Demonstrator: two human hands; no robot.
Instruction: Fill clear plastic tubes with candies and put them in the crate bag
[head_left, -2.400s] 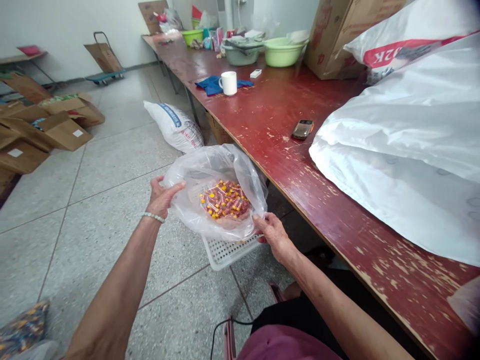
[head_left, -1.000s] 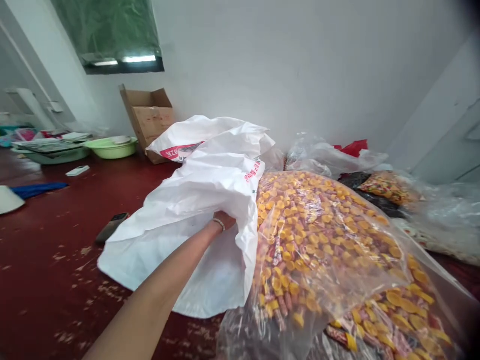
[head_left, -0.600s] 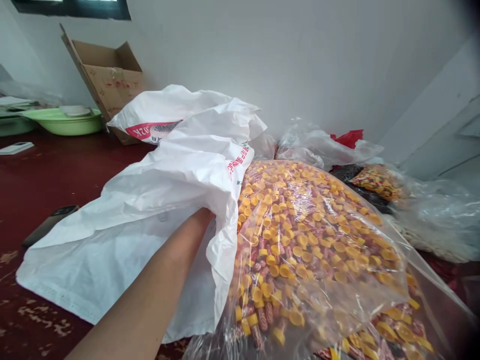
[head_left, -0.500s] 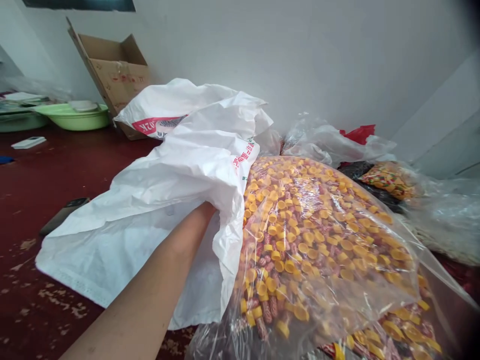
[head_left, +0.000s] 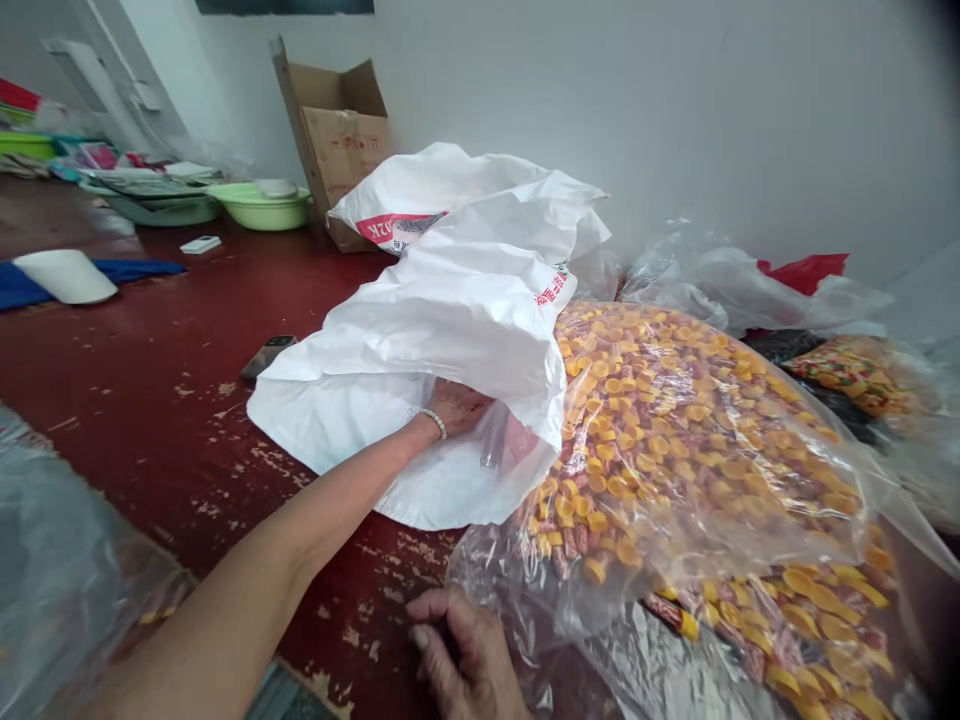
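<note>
My left hand (head_left: 459, 405), with a beaded bracelet at the wrist, is inside the mouth of a white woven sack (head_left: 450, 320). Its fingers look curled and are partly in shadow; a clear plastic piece (head_left: 493, 440) hangs right below them, its kind unclear. Low in front, my right hand (head_left: 472, 650) is bent with thumb and fingers apart and nothing visible in it. Right of the sack lies a big clear plastic bag (head_left: 675, 430) full of small yellow cups and red-patterned wrapped sticks.
A cardboard box (head_left: 349, 150) stands behind the sack, beside a green basin (head_left: 262, 208). A phone-like dark object (head_left: 268, 357) lies on the worn red floor (head_left: 187, 340). Clear plastic (head_left: 60, 590) spreads at the lower left. More filled bags (head_left: 862, 370) sit at the right.
My left hand has drawn partly back, so its wrist and bracelet now show in the sack's mouth. My right hand has come into view. The view has turned left.
</note>
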